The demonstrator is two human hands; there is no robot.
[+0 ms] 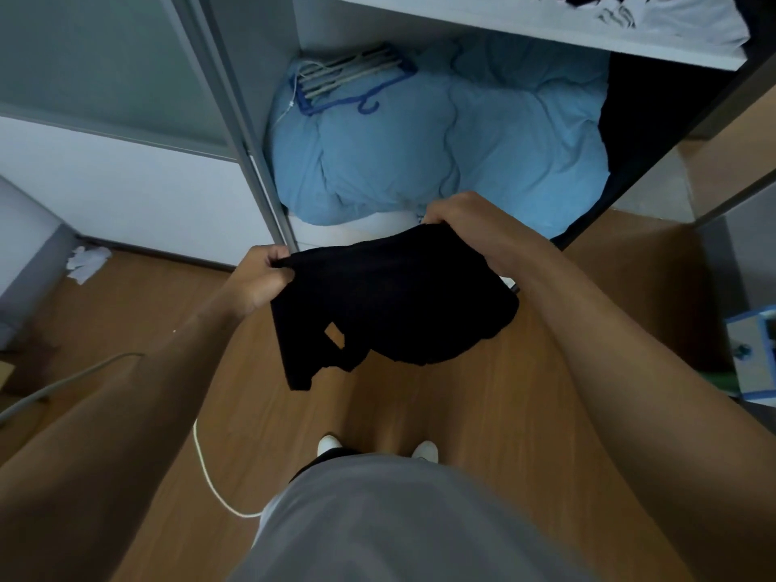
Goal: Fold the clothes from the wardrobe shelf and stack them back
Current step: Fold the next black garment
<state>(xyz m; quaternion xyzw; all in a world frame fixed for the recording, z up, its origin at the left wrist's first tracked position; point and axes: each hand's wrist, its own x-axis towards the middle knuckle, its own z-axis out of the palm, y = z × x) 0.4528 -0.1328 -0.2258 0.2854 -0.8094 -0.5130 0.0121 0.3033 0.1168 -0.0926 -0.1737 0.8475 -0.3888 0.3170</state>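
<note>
Mid frame: left hand (pixel 257 279) and right hand (pixel 470 228) each w/ fingers curled, gripping top edge of black garment (pixel 390 304), held in air above wood floor (pixel 483 396). Upper frame: wardrobe shelf (pixel 525 37) w/ white clothes (pixel 672 18); compartment below holds light-blue duvet (pixel 441 132), hangers (pixel 348 73) on top.

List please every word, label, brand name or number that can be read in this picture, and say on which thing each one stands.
No text can be read anywhere in this view.
black garment, held by left hand and right hand: no print or tag shows.
white clothes on the shelf: dark marks, too blurred to read.
blue-and-white box at the right edge: too small and blurred to read.
</note>
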